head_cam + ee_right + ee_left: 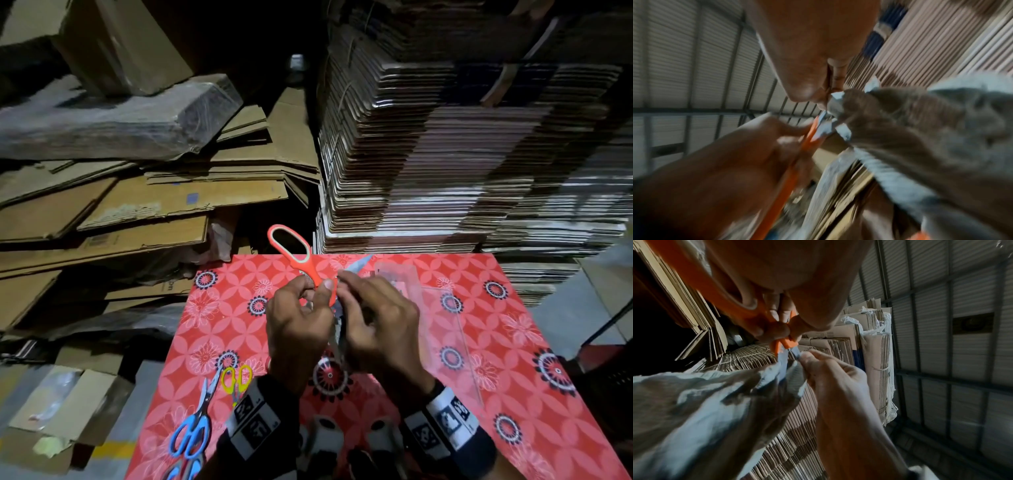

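Orange-handled scissors [308, 265] are held above the red patterned table [496, 342], handle loop pointing away from me. My left hand [313, 294] grips them by the handle near the pivot. My right hand [347, 286] pinches a grey cloth [339, 329] around the blades. In the left wrist view the cloth [705, 402] folds over the metal blade [783, 360] just past the orange handle [715, 293], with the right hand's fingertips [807, 356] pressing it on. In the right wrist view the cloth [920, 129] meets the scissors [789, 175].
Blue-handled scissors [191, 435] and small yellow-handled scissors [236, 380] lie at the table's near left. Clear plastic packaging [411, 291] lies right of my hands. Tall stacks of flat cardboard [445, 154] stand behind the table; loose cardboard sheets [137, 205] pile up at the left.
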Motion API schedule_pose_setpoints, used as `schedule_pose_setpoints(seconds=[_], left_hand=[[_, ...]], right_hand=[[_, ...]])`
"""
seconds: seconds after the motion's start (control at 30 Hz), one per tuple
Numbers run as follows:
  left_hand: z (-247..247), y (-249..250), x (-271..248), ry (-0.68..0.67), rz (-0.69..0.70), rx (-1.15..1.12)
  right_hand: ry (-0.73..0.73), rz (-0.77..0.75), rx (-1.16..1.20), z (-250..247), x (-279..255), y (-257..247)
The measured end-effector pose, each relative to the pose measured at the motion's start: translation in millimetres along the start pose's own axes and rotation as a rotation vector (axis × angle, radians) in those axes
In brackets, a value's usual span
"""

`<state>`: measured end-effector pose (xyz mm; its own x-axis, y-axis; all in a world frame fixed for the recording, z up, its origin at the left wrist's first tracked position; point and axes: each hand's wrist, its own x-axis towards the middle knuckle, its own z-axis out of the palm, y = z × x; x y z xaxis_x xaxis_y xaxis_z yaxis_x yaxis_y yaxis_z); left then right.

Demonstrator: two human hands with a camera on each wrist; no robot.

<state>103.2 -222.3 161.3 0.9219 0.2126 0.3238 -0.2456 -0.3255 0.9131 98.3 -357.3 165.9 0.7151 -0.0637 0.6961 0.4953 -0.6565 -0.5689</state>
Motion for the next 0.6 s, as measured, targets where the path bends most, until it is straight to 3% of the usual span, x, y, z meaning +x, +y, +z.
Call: schedule_pose_setpoints(seconds=[0.27, 0.47, 0.6], left_hand=[[0, 6, -5, -0.006, 0.041, 0.020], [0, 4, 1, 0.012, 0.009, 0.004], [-1, 7, -5, -0.013, 0.007, -0.030]], right_hand=[[0.089, 0.082, 0.037, -15, 23, 14], [-0.044, 0.054, 0.100, -10, 6, -1], [0.076, 0.097, 0.064, -23, 34, 17]])
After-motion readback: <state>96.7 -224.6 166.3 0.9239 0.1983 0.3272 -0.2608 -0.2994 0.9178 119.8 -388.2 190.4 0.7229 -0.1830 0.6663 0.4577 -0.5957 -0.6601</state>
